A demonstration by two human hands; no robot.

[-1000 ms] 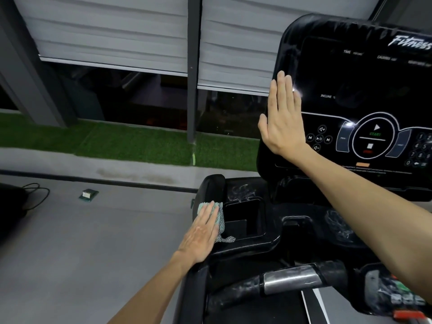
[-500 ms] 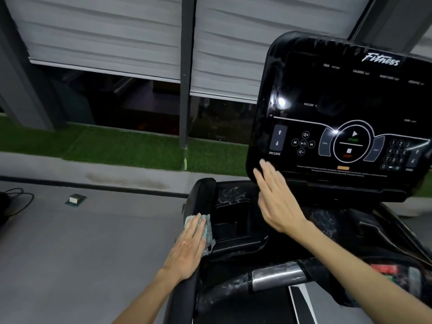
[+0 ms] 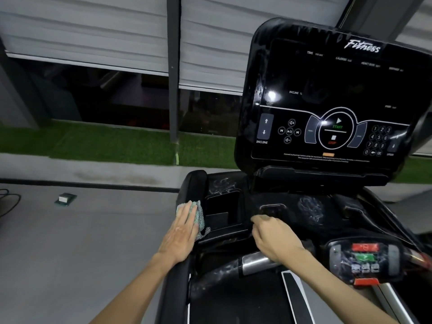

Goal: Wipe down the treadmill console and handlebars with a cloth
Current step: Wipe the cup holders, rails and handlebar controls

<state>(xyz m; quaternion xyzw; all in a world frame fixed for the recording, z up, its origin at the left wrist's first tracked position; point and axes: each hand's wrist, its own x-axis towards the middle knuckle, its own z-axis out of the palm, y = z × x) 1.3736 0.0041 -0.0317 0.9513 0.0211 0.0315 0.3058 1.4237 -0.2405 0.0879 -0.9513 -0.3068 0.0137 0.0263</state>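
Grey roller blinds (image 3: 93,31) hang over a dark window, with a strip of artificial grass (image 3: 93,143) and a grey floor (image 3: 70,253) below. At the far left a black cable (image 3: 9,202) is cut off by the frame edge. Near it a small green-and-white object (image 3: 66,199) lies on the floor, too small to identify.

A person's left hand (image 3: 181,235) lies flat on the left rim of the treadmill's lower deck, fingers straight and together, pressing down a teal mesh cloth (image 3: 199,215). Most of the cloth is hidden beneath the fingers. Its edge shows just past the fingertips and along their right side, and one corner droops against the rim of the rectangular storage pocket (image 3: 222,206) just beside it.

The right hand (image 3: 275,239) rests knuckles-up on the deck's front edge, near a smaller recess (image 3: 272,210). Its fingers are bent downward with their tips out of sight, and whether they grip anything cannot be told. Its wrist covers part of the silver handlebar grip (image 3: 253,263).

Above, the glossy black console (image 3: 327,90) rises, showing "Fitness", "INCLINE", "START" and a number pad. Its fine print is unreadable and its right edge runs out of frame. At lower right a panel with red and green buttons (image 3: 364,258) is blurred.
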